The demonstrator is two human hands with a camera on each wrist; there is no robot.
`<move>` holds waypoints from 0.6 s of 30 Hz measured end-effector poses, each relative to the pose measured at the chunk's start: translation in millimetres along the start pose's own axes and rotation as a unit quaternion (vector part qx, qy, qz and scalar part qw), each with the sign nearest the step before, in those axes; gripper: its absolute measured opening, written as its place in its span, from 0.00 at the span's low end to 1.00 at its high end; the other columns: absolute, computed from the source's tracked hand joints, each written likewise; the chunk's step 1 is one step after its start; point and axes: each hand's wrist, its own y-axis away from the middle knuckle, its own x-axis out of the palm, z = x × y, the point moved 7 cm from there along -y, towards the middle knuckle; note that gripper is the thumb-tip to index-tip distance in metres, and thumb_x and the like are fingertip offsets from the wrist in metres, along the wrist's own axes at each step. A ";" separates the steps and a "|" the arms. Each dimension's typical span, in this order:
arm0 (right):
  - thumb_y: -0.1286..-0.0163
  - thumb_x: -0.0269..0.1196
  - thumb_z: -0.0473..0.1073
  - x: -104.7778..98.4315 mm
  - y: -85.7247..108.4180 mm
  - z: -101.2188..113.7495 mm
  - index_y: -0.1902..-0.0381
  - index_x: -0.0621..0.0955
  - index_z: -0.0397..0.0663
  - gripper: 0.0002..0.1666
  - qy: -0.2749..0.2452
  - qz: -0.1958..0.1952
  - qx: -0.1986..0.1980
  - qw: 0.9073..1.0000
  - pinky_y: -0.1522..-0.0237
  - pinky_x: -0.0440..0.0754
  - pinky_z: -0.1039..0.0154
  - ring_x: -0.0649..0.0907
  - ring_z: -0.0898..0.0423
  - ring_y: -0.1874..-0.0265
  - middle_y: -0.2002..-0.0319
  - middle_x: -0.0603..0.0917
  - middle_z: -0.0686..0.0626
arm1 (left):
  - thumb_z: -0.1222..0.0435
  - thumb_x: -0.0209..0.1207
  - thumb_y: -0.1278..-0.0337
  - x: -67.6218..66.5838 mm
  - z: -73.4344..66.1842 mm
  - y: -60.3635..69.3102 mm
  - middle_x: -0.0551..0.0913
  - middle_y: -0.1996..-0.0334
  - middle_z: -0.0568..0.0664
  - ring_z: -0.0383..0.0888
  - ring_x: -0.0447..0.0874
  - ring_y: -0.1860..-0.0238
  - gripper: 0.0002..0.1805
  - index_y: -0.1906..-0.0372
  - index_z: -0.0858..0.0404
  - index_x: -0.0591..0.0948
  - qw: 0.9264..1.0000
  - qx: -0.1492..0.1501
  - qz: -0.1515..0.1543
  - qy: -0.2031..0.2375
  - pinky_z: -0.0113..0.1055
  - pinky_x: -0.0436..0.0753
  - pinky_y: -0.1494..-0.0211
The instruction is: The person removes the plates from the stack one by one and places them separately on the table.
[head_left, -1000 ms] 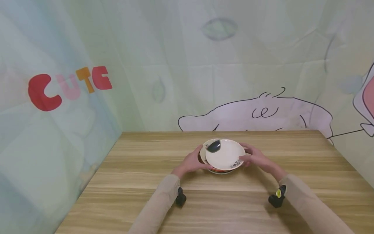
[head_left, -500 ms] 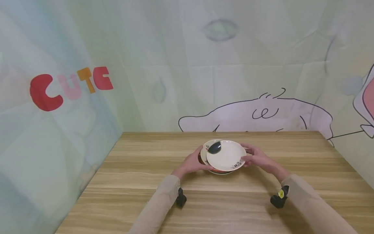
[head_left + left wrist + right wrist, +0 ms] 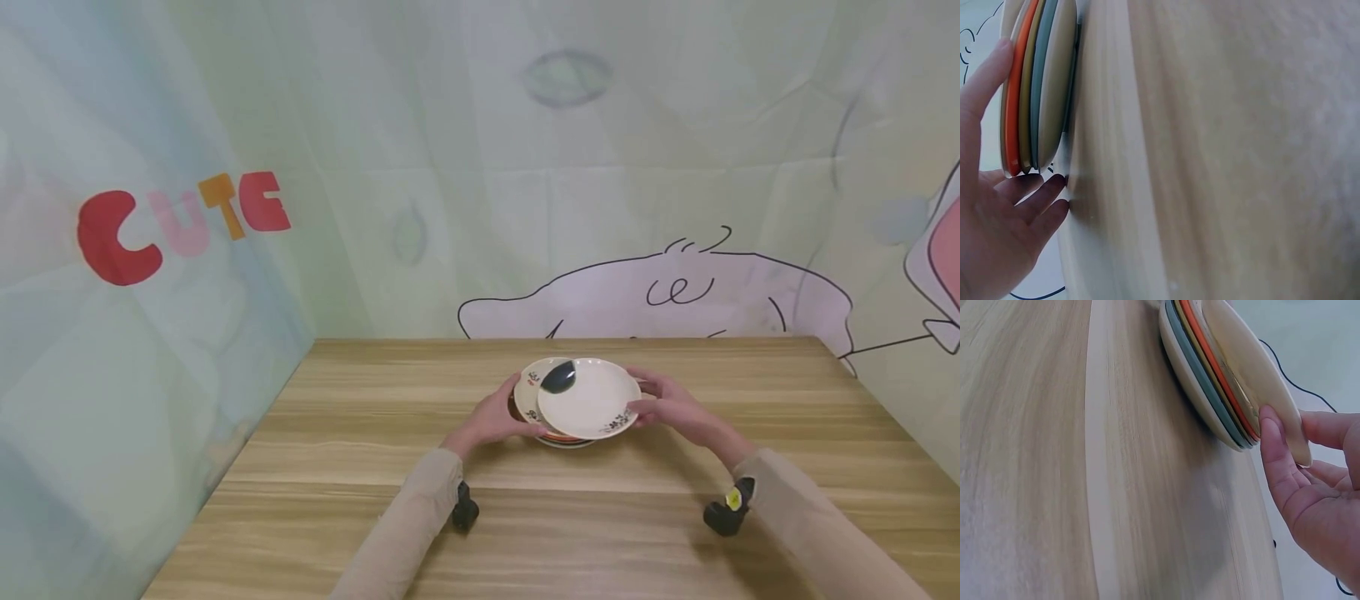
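Note:
A stack of several plates (image 3: 1050, 87) sits near the back of the table, with orange, mustard and teal edges among the pale ones. My left hand (image 3: 492, 417) holds the stack at its left side, thumb along the near rim. The top white plate (image 3: 588, 407) has a dark leaf-shaped patch at upper left and small floral marks at lower right. It is shifted right and overhangs the stack. At its right rim, my right hand (image 3: 673, 415) pinches it between thumb and fingers. In the right wrist view this plate (image 3: 1260, 362) tilts up from the plates beneath.
The wood-grain table (image 3: 570, 533) extends around the plates on all sides. Its back edge meets a printed cloth backdrop (image 3: 420, 192) with cartoon drawings and coloured letters. A small black device (image 3: 726, 515) is worn on the right wrist, and another black device (image 3: 465, 508) on the left.
The top white plate has slid a little to the right with my right hand, baring more of the patterned plate beneath. My left hand and the stack have stayed in place.

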 end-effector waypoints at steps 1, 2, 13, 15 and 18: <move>0.39 0.57 0.32 -1.6 1.0 -0.4 0.32 0.47 0.31 0.44 -0.003 -0.002 0.001 1.000 0.63 0.82 0.61 0.81 0.53 0.66 0.37 0.53 0.24 | 0.47 0.72 0.71 0.1 -0.3 0.1 0.62 0.34 0.54 0.50 0.60 0.35 0.60 0.30 0.56 0.51 1.000 -0.001 -0.001 0.001 0.46 0.59 0.34; 0.39 0.57 0.32 -3.5 2.1 -1.0 0.32 0.47 0.32 0.44 -0.004 -0.004 0.003 1.000 0.63 0.82 0.60 0.81 0.53 0.66 0.37 0.53 0.24 | 0.47 0.72 0.71 0.2 -0.3 0.2 0.62 0.35 0.54 0.50 0.60 0.36 0.60 0.30 0.56 0.51 1.000 -0.002 -0.001 0.001 0.46 0.59 0.34; 0.38 0.57 0.34 -24.8 16.1 0.0 0.31 0.45 0.34 0.45 -0.004 -0.018 0.004 1.000 0.59 0.82 0.57 0.81 0.55 0.66 0.36 0.50 0.24 | 0.49 0.71 0.68 1.2 -0.1 0.2 0.61 0.34 0.55 0.50 0.59 0.35 0.59 0.30 0.58 0.50 1.000 -0.016 -0.001 -0.007 0.44 0.59 0.33; 0.38 0.57 0.33 -27.8 19.0 1.0 0.31 0.44 0.33 0.45 -0.009 -0.019 0.001 1.000 0.59 0.82 0.58 0.81 0.56 0.66 0.36 0.50 0.23 | 0.49 0.71 0.68 1.2 -0.8 0.2 0.61 0.34 0.56 0.50 0.59 0.35 0.59 0.30 0.59 0.50 1.000 -0.015 0.000 -0.009 0.44 0.59 0.33; 0.38 0.57 0.33 -32.6 23.4 2.0 0.31 0.44 0.32 0.46 -0.008 -0.024 -0.003 1.000 0.59 0.82 0.60 0.81 0.57 0.66 0.36 0.49 0.23 | 0.49 0.71 0.67 1.6 -1.1 0.3 0.60 0.34 0.56 0.51 0.59 0.35 0.59 0.30 0.61 0.50 1.000 -0.015 0.000 -0.011 0.44 0.59 0.33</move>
